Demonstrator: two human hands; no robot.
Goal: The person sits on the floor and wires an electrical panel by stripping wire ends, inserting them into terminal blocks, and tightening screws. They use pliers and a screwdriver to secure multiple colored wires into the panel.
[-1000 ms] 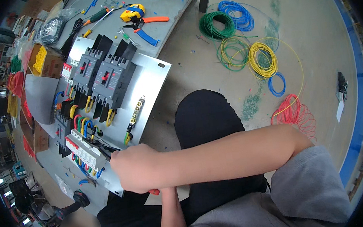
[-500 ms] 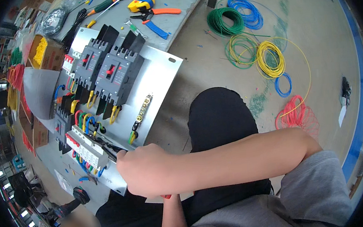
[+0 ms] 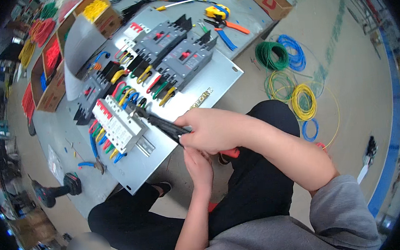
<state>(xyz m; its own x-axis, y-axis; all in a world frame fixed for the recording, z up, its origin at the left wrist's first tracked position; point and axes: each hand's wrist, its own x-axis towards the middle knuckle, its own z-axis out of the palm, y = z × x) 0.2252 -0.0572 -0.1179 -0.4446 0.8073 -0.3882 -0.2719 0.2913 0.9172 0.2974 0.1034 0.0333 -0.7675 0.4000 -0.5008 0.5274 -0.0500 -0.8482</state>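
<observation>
My right hand (image 3: 212,131) is shut on a long black tool (image 3: 162,123) with a red handle end (image 3: 233,153). The tool's tip reaches the top of a row of white breakers (image 3: 117,124) with coloured wires under them. My left hand (image 3: 198,165) comes up from below and curls against the tool's handle, right under my right hand. The breakers sit on a grey metal panel (image 3: 215,81) that also carries large black breakers (image 3: 181,63) wired in red, yellow, green and blue. The panel's front edge lies over my knees.
Coils of green (image 3: 272,56), blue (image 3: 294,52) and yellow wire (image 3: 304,100) lie on the floor at the right. Orange-handled pliers (image 3: 230,26) and a yellow tape measure (image 3: 217,12) lie beyond the panel. Cardboard boxes of wire pieces (image 3: 49,66) stand at the left, a drill (image 3: 55,190) lower left.
My right hand has moved up and right from the panel's lower corner, and the tool now points at the white breakers. My left hand has come into sight beneath it. The view has shifted.
</observation>
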